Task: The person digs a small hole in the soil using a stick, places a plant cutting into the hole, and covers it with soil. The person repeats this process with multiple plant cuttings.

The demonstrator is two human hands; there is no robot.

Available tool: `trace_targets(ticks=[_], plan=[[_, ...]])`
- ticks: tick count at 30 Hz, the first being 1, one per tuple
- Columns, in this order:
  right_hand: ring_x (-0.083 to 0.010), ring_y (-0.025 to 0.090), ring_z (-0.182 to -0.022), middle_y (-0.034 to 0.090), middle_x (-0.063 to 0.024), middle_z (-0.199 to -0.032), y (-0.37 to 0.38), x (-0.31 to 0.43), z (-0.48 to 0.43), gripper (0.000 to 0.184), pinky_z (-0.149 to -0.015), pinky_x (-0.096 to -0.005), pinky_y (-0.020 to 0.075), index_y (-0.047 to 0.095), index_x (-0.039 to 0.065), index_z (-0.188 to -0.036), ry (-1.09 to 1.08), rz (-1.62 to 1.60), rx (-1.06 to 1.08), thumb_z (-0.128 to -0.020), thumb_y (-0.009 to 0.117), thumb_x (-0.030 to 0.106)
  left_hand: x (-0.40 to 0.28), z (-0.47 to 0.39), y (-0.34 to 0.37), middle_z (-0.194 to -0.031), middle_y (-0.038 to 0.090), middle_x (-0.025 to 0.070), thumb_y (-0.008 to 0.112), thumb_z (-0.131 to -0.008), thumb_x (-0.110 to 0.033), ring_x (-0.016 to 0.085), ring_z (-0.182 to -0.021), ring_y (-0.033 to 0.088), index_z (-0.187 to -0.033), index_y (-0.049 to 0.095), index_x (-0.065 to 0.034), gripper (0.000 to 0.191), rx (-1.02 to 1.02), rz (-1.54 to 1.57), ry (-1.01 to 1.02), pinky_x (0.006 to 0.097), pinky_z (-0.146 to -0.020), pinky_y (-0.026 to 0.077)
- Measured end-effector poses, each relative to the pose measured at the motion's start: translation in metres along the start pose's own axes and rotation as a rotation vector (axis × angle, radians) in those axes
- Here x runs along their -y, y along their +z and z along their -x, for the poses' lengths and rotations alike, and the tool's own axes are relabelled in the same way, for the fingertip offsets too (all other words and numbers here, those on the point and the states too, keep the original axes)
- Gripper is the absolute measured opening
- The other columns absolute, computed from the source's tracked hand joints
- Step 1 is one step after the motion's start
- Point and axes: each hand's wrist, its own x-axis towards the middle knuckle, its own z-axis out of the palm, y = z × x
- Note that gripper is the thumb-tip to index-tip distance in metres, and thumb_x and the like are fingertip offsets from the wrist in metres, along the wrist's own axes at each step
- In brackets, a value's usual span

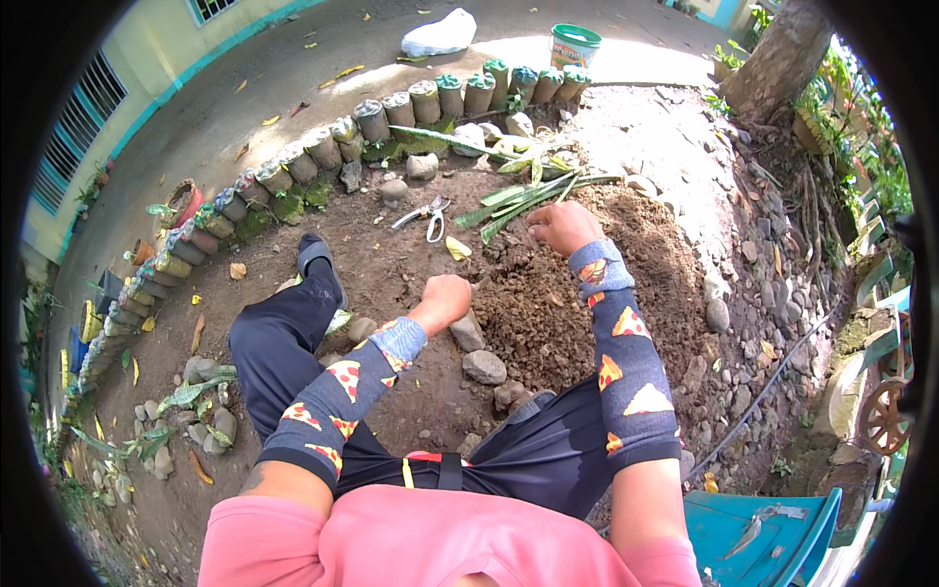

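Note:
My left hand, its fingers curled under, hovers at the left edge of a patch of loose brown soil. A grey stone lies just below it in the picture. My right hand is bent over the far part of that soil, close to the long green leaves of what look like cut snake plants. The undersides of both hands are hidden, so I cannot tell whether either grips anything. Pruning shears with white handles lie on the ground beyond my left hand, beside a yellow leaf.
A curved border of upright filled bottles edges the bed. Beyond it are a white sack and a green-rimmed bucket. Rocks lie near my feet. A tree trunk stands far right, a teal plastic chair near right.

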Motion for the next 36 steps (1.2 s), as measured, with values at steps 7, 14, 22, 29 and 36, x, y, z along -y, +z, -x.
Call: trace_targets(ticks=[7,14,22,29,36], plan=[[-0.0324,0.067,-0.095,0.071,-0.0156,-0.099,0.019,0.019,0.007,0.032,-0.089,-0.0408,0.0519,0.071,0.019,-0.112,0.048,-0.189,0.027,-0.082,0.07,0.028,0.036,0.05,-0.076,-0.085,0.068,0.0168,0.052,-0.09,-0.031,0.027,-0.065,0.065,-0.119,0.058,-0.0021,0.042,0.034,0.409,-0.27,0.0414,-0.059,0.051],[-0.0323,0.062,-0.107,0.061,-0.019,-0.124,0.02,0.039,0.024,0.053,-0.094,-0.0403,0.0501,0.062,0.026,-0.127,-0.012,-0.2,0.11,-0.075,0.065,0.018,0.025,0.047,-0.143,-0.07,0.06,0.0071,0.05,-0.088,-0.01,0.013,-0.049,0.054,-0.115,0.057,-0.0053,0.029,0.174,1.157,-0.197,0.0271,-0.038,0.039],[-0.0339,0.06,-0.109,0.052,-0.0192,-0.132,0.031,0.09,0.038,0.073,-0.091,-0.0411,0.0502,0.043,0.009,-0.139,-0.435,-0.328,-0.303,-0.075,0.074,0.023,-0.004,0.042,-0.196,-0.076,0.066,0.0183,0.065,-0.079,-0.016,0.022,-0.055,0.065,-0.104,0.049,0.0037,0.035,-0.189,0.245,0.114,0.0381,-0.043,0.046],[-0.0139,0.062,-0.083,0.064,-0.0048,-0.094,0.061,0.129,-0.016,0.037,-0.072,-0.0291,0.0503,0.05,0.002,-0.116,-0.164,-1.238,-0.129,-0.081,0.063,0.001,0.057,0.026,-0.211,-0.087,0.065,0.0196,0.06,-0.08,-0.015,0.021,-0.066,0.068,-0.108,0.045,0.0043,0.037,0.008,0.701,0.166,0.0341,-0.056,0.054],[-0.0063,0.049,-0.075,0.055,0.0038,-0.085,0.16,0.132,-0.078,0.019,-0.069,-0.0224,0.0423,0.058,0.007,-0.102,-0.001,-1.393,-0.075,-0.084,0.065,0.005,0.19,-0.034,-0.135,-0.105,0.063,0.0088,0.064,-0.09,-0.025,0.016,-0.091,0.063,-0.125,0.049,-0.004,0.043,0.173,1.202,0.238,0.0312,-0.073,0.055]])
